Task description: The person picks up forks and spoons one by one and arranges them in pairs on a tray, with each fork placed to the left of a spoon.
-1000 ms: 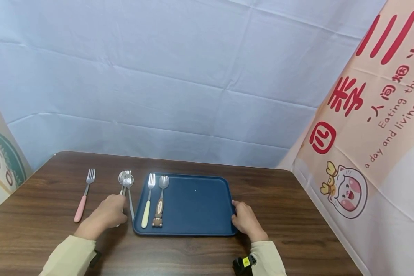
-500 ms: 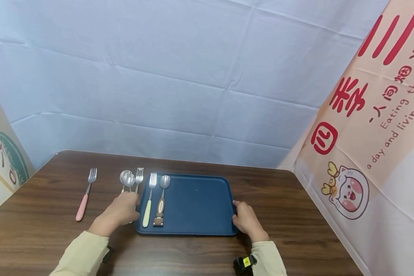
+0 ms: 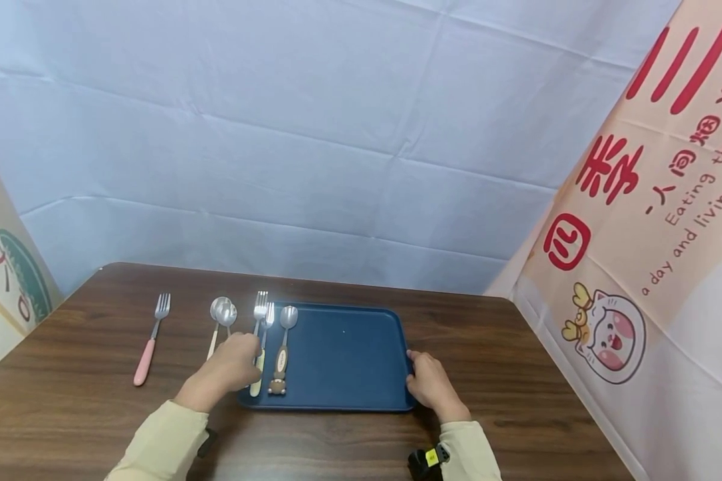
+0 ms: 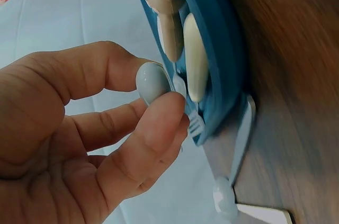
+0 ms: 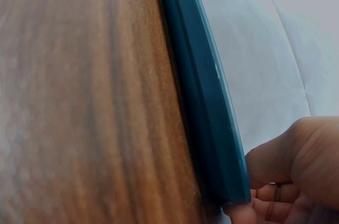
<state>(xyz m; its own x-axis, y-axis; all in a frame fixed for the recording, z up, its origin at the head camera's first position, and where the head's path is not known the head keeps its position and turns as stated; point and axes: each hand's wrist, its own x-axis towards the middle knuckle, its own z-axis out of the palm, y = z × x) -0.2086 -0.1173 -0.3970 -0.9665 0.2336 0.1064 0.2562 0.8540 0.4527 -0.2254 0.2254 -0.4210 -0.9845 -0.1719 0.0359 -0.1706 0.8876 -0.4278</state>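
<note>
My left hand [image 3: 227, 366] pinches a fork [image 3: 261, 304] by its pale, rounded handle end [image 4: 153, 82], between thumb and fingertips. The fork's tines point away, over the left rim of the blue tray [image 3: 343, 357]. On the tray lie a fork with a pale yellow handle [image 4: 196, 60] and a spoon with a brown bear handle [image 3: 278, 385]. My right hand [image 3: 428, 382] grips the tray's right edge, thumb at the top of the rim and fingers curled at its underside.
Left of the tray, two spoons [image 3: 227, 314] lie with their bowls overlapping, partly behind my left hand. Farther left is a pink-handled fork [image 3: 147, 354]. A pale cloth [image 3: 313, 167] hangs behind the wooden table [image 3: 517, 374], and a printed banner [image 3: 656, 234] hangs to the right.
My left hand has lifted the pale-handled fork from the spoons and carried it right, to above the tray's left side. The right hand keeps its place on the tray edge.
</note>
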